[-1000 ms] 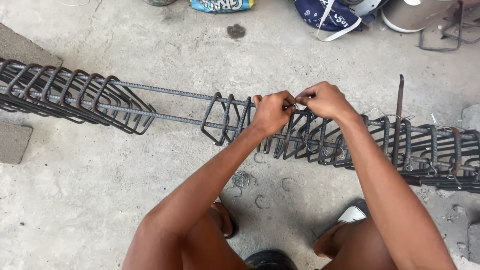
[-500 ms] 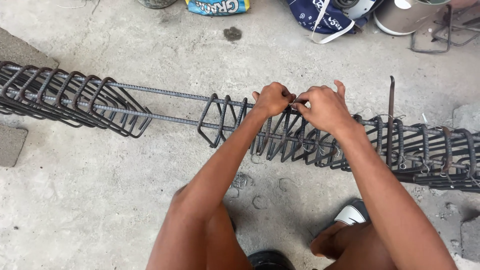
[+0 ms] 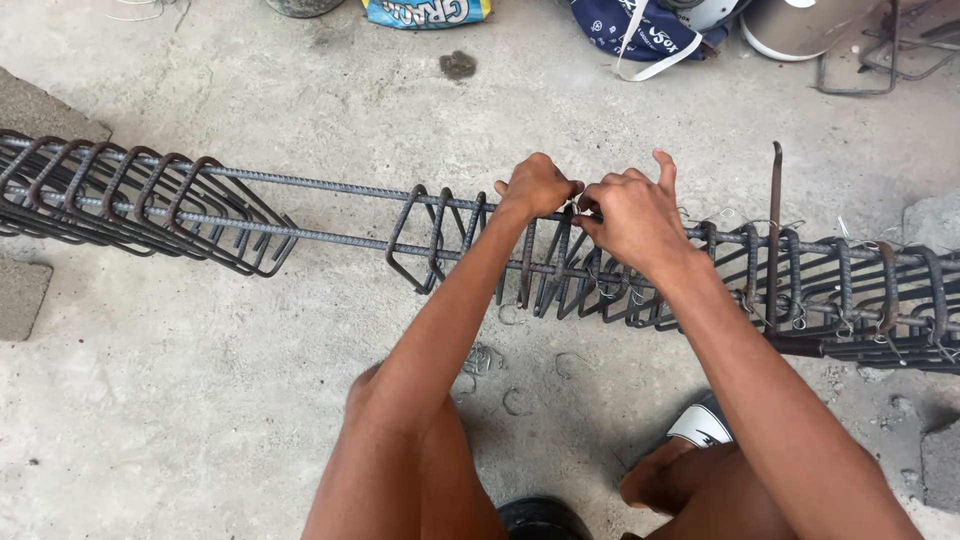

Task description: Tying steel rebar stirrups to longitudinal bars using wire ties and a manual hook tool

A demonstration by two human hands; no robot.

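Observation:
A long rebar cage (image 3: 330, 188) of ribbed bars threaded through dark square stirrups (image 3: 430, 240) lies across the concrete floor. My left hand (image 3: 535, 187) grips the top bar at a stirrup near the middle. My right hand (image 3: 628, 215) is right beside it, fingers pinched on a thin tie wire (image 3: 572, 206) at the same joint, little finger raised. A bunch of loose stirrups (image 3: 130, 195) sits on the bars at the left. Tied stirrups (image 3: 850, 290) fill the right end.
A bent metal hook tool (image 3: 775, 225) stands upright in the cage right of my hands. Several cut wire loops (image 3: 485, 358) lie on the floor below. Bags (image 3: 640, 28), a round pan (image 3: 800, 25) and concrete blocks (image 3: 20, 295) lie around the edges. My knees and feet are at the bottom.
Both hands stay at the same joint, working the wire; my right hand has rotated and its little finger has lifted. The view has shifted slightly.

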